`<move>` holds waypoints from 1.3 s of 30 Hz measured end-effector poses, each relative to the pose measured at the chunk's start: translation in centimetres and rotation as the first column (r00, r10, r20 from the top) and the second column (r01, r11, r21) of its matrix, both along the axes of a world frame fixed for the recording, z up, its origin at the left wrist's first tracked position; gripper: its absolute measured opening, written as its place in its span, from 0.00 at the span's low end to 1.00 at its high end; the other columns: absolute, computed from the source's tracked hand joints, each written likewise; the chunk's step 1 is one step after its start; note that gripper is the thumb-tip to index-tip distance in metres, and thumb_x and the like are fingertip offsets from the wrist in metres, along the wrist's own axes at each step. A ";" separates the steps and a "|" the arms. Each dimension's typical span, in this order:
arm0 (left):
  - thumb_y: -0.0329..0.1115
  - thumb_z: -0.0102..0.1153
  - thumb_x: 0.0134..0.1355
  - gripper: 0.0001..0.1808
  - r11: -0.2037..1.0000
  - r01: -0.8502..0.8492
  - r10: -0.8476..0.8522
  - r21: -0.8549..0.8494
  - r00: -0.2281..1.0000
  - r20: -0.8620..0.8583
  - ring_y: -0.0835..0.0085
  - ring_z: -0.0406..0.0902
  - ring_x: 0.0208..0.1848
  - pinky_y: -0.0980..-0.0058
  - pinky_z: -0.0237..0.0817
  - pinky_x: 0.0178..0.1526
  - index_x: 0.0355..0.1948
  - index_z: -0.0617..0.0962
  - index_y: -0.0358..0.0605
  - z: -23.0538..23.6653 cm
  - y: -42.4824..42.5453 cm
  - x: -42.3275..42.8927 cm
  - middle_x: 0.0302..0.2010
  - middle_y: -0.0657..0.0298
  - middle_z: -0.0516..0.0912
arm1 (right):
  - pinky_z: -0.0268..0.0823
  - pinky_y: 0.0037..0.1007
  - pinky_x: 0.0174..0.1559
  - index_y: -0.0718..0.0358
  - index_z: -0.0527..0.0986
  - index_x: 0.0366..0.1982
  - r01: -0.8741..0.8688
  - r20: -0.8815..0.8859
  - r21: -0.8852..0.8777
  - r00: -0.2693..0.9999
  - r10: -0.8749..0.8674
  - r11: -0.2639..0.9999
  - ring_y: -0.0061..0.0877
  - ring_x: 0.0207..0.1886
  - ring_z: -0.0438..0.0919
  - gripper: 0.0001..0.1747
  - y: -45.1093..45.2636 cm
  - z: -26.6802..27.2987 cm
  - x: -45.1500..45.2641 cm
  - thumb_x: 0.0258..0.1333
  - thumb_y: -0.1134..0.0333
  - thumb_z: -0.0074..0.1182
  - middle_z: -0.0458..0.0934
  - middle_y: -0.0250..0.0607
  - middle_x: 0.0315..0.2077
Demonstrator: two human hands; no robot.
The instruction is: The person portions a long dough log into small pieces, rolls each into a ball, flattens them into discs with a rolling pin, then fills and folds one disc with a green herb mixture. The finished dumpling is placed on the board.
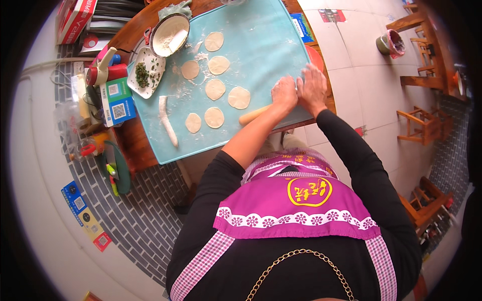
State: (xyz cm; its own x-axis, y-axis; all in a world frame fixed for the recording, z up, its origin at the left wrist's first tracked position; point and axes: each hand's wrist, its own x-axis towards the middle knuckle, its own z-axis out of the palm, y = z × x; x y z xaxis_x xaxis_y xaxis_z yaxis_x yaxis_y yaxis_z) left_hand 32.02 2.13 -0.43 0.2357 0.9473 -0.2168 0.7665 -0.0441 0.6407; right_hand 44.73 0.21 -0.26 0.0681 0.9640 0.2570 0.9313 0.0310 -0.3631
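Observation:
My left hand (285, 93) is at the right part of a light-blue mat (260, 41), its fingers bent and what is under them hidden. Right beside it is my right hand (314, 88), fingers apart and slightly blurred, in front of a red round thing (314, 58). A wooden rolling pin (254, 115) lies partly hidden under my left forearm. Several flat dough rounds, one of them a larger round (239, 98), are spread over the floury mat. Left of them lies a floured dough strip (167, 120).
A white dish (155, 83) holds chopped greens (142, 75). Behind it stands a pot of flour (162, 41) with a white scraper (178, 41). Cards with printed codes (119, 103) stand at the table's left edge. Wooden stools (416, 124) and a bin (388, 43) are on the right.

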 end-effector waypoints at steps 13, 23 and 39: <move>0.30 0.71 0.56 0.12 0.764 -0.611 0.645 -0.206 0.729 0.230 0.52 0.85 0.34 0.56 0.76 0.40 0.39 0.79 0.44 0.3 1.9 0.6 0.31 0.57 0.87 | 0.60 0.46 0.66 0.64 0.78 0.30 -0.750 0.067 0.052 0.662 0.747 0.660 0.39 0.57 0.72 0.13 10.2 1.2 5.9 0.60 0.61 0.55 0.74 0.42 0.44; 0.31 0.65 0.60 0.04 0.682 -0.723 0.727 0.105 0.686 -0.001 0.50 0.83 0.48 0.53 0.75 0.48 0.34 0.83 0.43 1.4 3.0 3.9 0.40 0.52 0.85 | 0.44 0.47 0.78 0.66 0.69 0.66 -0.882 0.050 -0.093 0.460 0.887 0.462 0.42 0.78 0.57 0.32 17.0 0.9 1.0 0.59 0.66 0.49 0.62 0.52 0.73; 0.32 0.62 0.61 0.11 0.344 -0.929 0.939 -0.135 0.342 0.043 0.48 0.86 0.47 0.53 0.77 0.49 0.44 0.82 0.41 1.6 -2.5 4.4 0.38 0.47 0.88 | 0.62 0.40 0.49 0.58 0.76 0.42 -0.928 -0.038 -0.041 0.372 0.927 0.371 0.34 0.45 0.75 0.10 11.8 0.7 4.7 0.63 0.61 0.56 0.80 0.36 0.36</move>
State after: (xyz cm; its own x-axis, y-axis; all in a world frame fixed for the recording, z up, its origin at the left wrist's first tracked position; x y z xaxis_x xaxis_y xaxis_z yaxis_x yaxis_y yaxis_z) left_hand 36.41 -0.32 1.15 -0.7690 0.5462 -0.3321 0.2123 0.7082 0.6733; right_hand 49.45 11.99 0.45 -0.8752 0.4339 0.2140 0.3269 0.8565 -0.3994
